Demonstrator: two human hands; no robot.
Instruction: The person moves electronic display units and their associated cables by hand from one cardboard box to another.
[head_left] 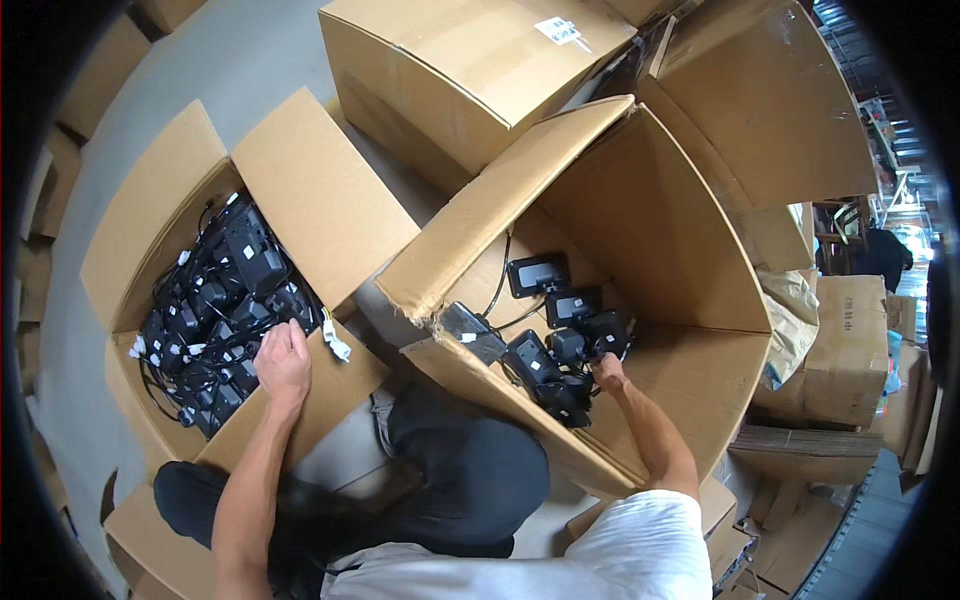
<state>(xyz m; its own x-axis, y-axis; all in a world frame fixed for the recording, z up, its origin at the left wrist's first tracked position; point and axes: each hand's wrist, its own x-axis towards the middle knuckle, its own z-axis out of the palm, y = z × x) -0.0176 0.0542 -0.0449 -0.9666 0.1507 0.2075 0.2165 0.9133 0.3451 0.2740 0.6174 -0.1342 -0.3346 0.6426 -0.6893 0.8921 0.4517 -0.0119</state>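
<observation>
My left hand (284, 362) is closed in a fist at the inner edge of the left carton (330, 235); what its fingers hold, if anything, is hidden. Beneath and beside it lies a tangled heap of black plastic units (252, 258) with black cables and small white connectors. One white connector (337, 345) hangs over the carton's flap, right of that hand. My right hand (607, 372) reaches down into the larger right carton (690, 385). Its fingers are closed on a black plastic unit (606, 330), among several similar ones, some with glossy rectangular faces (538, 274).
A closed carton (430, 60) stands beyond the two open ones, and another large carton (770, 100) is at the far right. Stacked boxes (845, 345) and flattened cardboard (805, 450) lie along the right side. My bent knee (490, 470) is between the open cartons.
</observation>
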